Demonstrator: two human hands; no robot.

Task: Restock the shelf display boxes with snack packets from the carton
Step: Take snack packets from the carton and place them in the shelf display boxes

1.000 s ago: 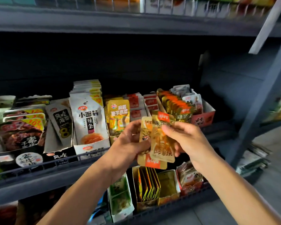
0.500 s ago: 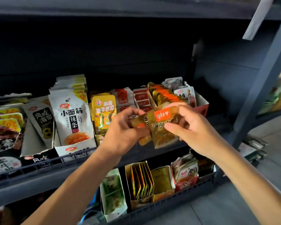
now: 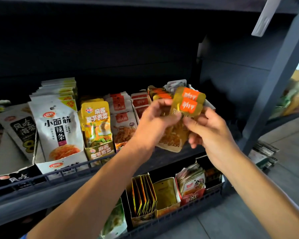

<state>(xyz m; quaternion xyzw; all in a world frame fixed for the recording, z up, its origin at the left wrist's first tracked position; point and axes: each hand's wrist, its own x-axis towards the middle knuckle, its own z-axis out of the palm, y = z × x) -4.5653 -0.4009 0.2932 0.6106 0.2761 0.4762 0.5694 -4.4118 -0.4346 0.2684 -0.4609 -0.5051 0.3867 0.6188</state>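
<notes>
Left hand (image 3: 155, 121) and right hand (image 3: 212, 130): both pinching a small stack of gold foil snack packets with orange labels (image 3: 183, 118), held just in front of the red-and-white cardboard display box (image 3: 210, 105). Packets likely light, floppy, slick; best gripped by edges, together.

Dark shelf upright (image 3: 273, 94) (angled, right side); grey floor (image 3: 293, 171) beyond.

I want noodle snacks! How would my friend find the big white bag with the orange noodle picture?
Look along the dark metal shelf at hand height, toward its left. The tall white noodle packet stands foremost in a white display box, beside a yellow packet. It alone is white with big black characters and a dark red label.
</notes>
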